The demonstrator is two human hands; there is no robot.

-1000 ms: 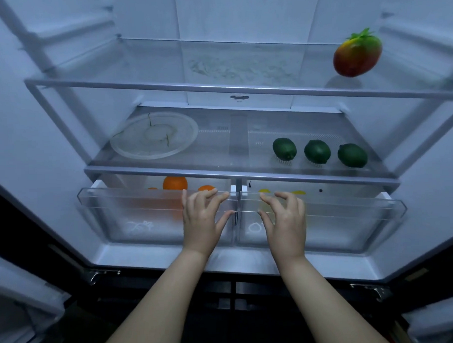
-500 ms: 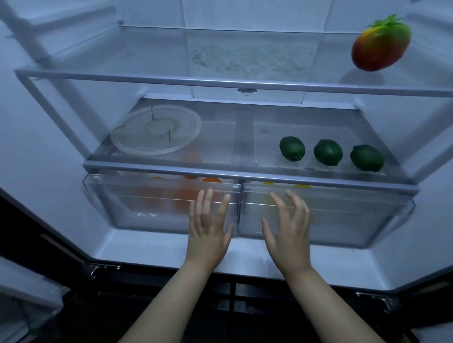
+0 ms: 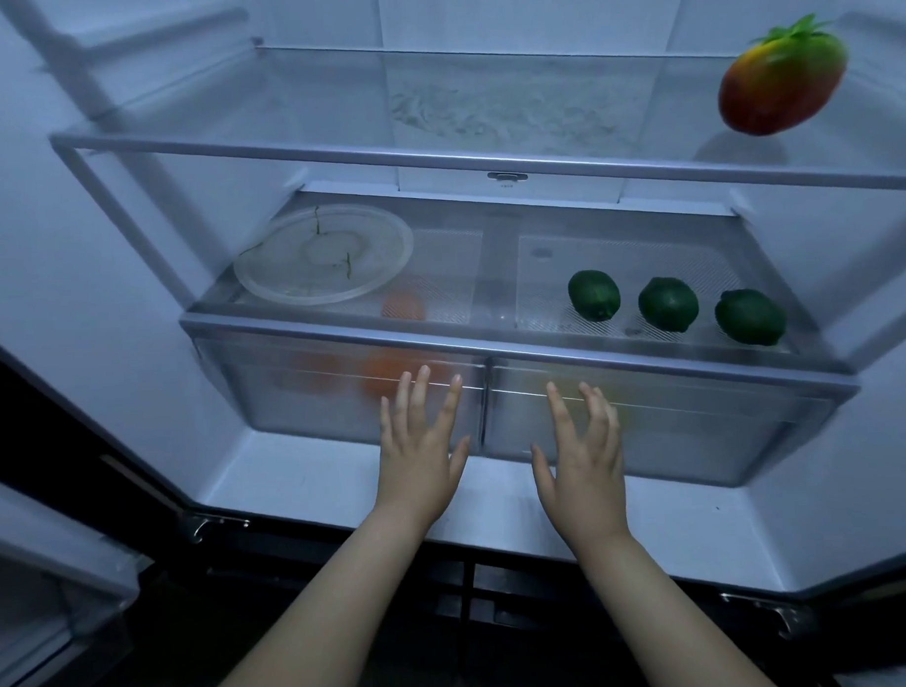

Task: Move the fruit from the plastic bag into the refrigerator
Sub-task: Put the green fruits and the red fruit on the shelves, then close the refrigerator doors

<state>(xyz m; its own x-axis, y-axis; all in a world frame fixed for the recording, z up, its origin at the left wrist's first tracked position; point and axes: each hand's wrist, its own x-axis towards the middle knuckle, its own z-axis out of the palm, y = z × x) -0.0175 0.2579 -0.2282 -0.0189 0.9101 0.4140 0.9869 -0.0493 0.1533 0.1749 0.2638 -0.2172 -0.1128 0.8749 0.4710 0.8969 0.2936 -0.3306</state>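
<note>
The refrigerator stands open before me. My left hand (image 3: 418, 447) is flat against the front of the left crisper drawer (image 3: 299, 405), fingers spread. My right hand (image 3: 583, 452) rests the same way on the right crisper drawer (image 3: 700, 427). Both drawers sit pushed in under the lower shelf. Oranges (image 3: 385, 379) show blurred through the left drawer's front, something yellow (image 3: 615, 407) through the right one. Three green limes (image 3: 593, 294) lie in a row on the lower glass shelf (image 3: 492, 344). A red-and-green mango (image 3: 781, 82) sits at the upper shelf's right end. No plastic bag is in view.
A clear round plate (image 3: 324, 255) with green scraps lies at the left of the lower shelf. The upper glass shelf (image 3: 383, 155) holds only the mango. Door edges (image 3: 47, 542) flank the opening on both sides, and a dark lower compartment (image 3: 449, 590) lies below.
Both crisper drawers, pulled out a second ago, have slid in under the shelf. My hands went from gripping their top edges to lying flat on their fronts.
</note>
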